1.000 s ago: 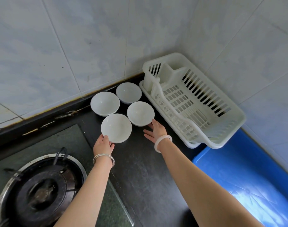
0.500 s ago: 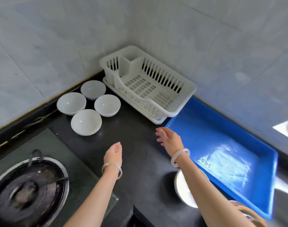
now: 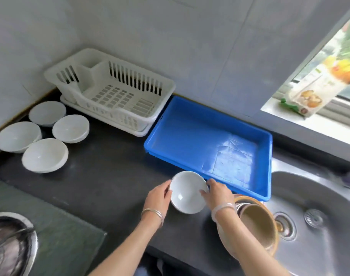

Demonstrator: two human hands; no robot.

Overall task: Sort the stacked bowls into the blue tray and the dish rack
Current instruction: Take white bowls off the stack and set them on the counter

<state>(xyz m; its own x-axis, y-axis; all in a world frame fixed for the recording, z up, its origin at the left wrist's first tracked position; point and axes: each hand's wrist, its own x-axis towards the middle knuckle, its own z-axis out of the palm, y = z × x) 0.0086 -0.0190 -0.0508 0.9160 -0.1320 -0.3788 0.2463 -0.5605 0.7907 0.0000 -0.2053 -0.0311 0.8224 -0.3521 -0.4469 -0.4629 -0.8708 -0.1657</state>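
Observation:
A white bowl (image 3: pixel 188 191) sits on the dark counter just in front of the blue tray (image 3: pixel 190 120). My left hand (image 3: pixel 158 198) grips its left rim and my right hand (image 3: pixel 217 193) grips its right rim. The blue tray has nothing in it. To its left, in the corner, the white dish rack (image 3: pixel 112 90) holds nothing. Several white bowls (image 3: pixel 44 155) stand apart from one another on the counter at far left. A stack of tan bowls (image 3: pixel 257 226) stands beside my right wrist, partly hidden by my forearm.
A steel sink (image 3: pixel 317 216) with a drain lies at the right. A gas burner (image 3: pixel 9 246) on a glass hob occupies the lower left. A window sill with a printed packet (image 3: pixel 317 90) is at the upper right. Tiled walls close off the back.
Both hands left the bowls at the far left, swept right across the counter and closed on the white bowl in front of the blue tray. The view swung right, revealing sink and window.

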